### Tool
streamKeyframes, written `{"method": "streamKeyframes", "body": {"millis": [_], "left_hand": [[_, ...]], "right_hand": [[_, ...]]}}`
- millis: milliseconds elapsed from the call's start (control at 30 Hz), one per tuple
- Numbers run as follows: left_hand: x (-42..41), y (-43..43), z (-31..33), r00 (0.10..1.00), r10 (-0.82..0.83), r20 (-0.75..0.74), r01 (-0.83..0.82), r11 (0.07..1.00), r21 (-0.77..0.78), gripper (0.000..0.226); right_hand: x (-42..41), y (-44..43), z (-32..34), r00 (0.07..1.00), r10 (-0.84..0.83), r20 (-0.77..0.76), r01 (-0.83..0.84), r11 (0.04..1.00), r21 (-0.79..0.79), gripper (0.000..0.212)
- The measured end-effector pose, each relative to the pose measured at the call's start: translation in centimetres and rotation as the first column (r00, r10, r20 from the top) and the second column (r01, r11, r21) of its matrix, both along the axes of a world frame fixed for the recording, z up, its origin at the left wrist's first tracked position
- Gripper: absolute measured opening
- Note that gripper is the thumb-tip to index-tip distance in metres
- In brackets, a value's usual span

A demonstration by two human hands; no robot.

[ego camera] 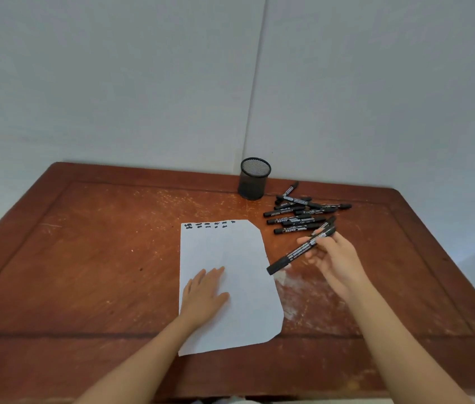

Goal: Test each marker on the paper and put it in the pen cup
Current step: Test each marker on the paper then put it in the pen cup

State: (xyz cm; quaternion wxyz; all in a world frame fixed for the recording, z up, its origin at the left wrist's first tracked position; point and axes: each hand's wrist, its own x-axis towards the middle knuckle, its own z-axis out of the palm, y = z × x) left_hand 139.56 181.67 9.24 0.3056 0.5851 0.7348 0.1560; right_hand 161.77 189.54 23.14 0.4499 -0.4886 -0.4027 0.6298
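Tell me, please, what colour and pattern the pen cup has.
The pen cup is black mesh; the head view shows it best.

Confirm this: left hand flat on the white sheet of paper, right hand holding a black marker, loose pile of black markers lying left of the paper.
Wrong side: the head view shows the loose pile of black markers lying right of the white sheet of paper. The left hand does lie flat on the paper, and the right hand holds a black marker.

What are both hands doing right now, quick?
Left hand: open, resting flat on the paper.
Right hand: holding one black marker beside the paper.
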Motion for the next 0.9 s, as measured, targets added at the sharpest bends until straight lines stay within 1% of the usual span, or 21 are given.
{"method": "streamKeyframes", "body": {"millis": [33, 67, 100, 167, 233, 267, 300, 333, 400, 467, 533, 633, 700, 800, 900], "left_hand": [[-0.4, -0.1, 0.8, 0.988, 0.06, 0.144, -0.069, 0.996, 0.055, 0.055], [-0.8, -0.2, 1.4, 0.956, 0.098, 0.275, -0.135, 0.984, 0.118, 0.055], [-1.0, -0.4, 2.3, 0.922, 0.106, 0.371, -0.183, 0.967, 0.177, 0.055], [-1.1, -0.8, 4.8, 0.87, 0.084, 0.485, -0.23, 0.941, 0.25, 0.049], [-1.0, -0.9, 7.5, 0.822, 0.026, 0.568, -0.189, 0.955, 0.229, 0.042], [-1.0, -0.9, 8.9, 0.805, -0.011, 0.594, -0.139, 0.968, 0.207, 0.046], [-0.9, -0.9, 10.3, 0.804, -0.051, 0.592, -0.071, 0.981, 0.182, 0.05], [-0.9, -0.9, 11.4, 0.815, -0.096, 0.571, 0.004, 0.987, 0.161, 0.048], [-0.9, -1.0, 13.0, 0.849, -0.175, 0.498, 0.126, 0.983, 0.132, 0.032], [-0.7, -1.5, 13.8, 0.859, -0.226, 0.459, 0.197, 0.974, 0.109, 0.019], [-0.5, -2.0, 14.2, 0.867, -0.238, 0.438, 0.224, 0.971, 0.084, 0.017], [-0.7, -2.5, 14.5, 0.886, -0.233, 0.4, 0.219, 0.972, 0.082, 0.014], [-0.9, -2.5, 14.5, 0.9, -0.251, 0.357, 0.234, 0.968, 0.091, 0.012], [-1.0, -2.4, 14.7, 0.912, -0.277, 0.301, 0.257, 0.961, 0.106, 0.012], [-1.0, -2.7, 14.8, 0.922, -0.288, 0.258, 0.271, 0.957, 0.098, 0.014]], "right_hand": [[-0.5, -0.9, 0.4, 0.999, 0.006, -0.031, -0.006, 1.0, 0.007, 0.017], [-0.9, -1.7, 0.6, 0.998, 0.006, -0.055, -0.005, 1.0, 0.014, 0.018], [-1.5, -2.5, 0.9, 0.997, 0.006, -0.073, -0.005, 1.0, 0.019, 0.018], [-2.5, -3.9, 1.2, 0.997, 0.012, -0.083, -0.01, 1.0, 0.027, 0.015], [-3.6, -4.8, 1.4, 0.997, 0.017, -0.077, -0.013, 0.999, 0.051, 0.012], [-4.1, -5.1, 1.6, 0.997, 0.019, -0.073, -0.013, 0.997, 0.071, 0.011], [-4.5, -5.2, 1.8, 0.997, 0.019, -0.071, -0.013, 0.996, 0.092, 0.01], [-4.9, -5.3, 2.1, 0.997, 0.022, -0.071, -0.014, 0.994, 0.112, 0.01], [-5.4, -5.5, 2.7, 0.996, 0.045, -0.076, -0.034, 0.989, 0.142, 0.01], [-5.9, -5.7, 3.0, 0.995, 0.075, -0.07, -0.064, 0.986, 0.151, 0.011], [-6.3, -5.9, 2.8, 0.995, 0.089, -0.054, -0.081, 0.987, 0.139, 0.012], [-6.7, -6.0, 2.4, 0.993, 0.109, -0.036, -0.105, 0.989, 0.106, 0.013], [-6.9, -6.0, 2.3, 0.984, 0.171, 0.056, -0.176, 0.98, 0.093, 0.014], [-7.1, -5.9, 2.4, 0.933, 0.269, 0.24, -0.298, 0.95, 0.092, 0.019], [-7.2, -5.9, 2.8, 0.906, 0.311, 0.286, -0.353, 0.93, 0.105, 0.022]]}}
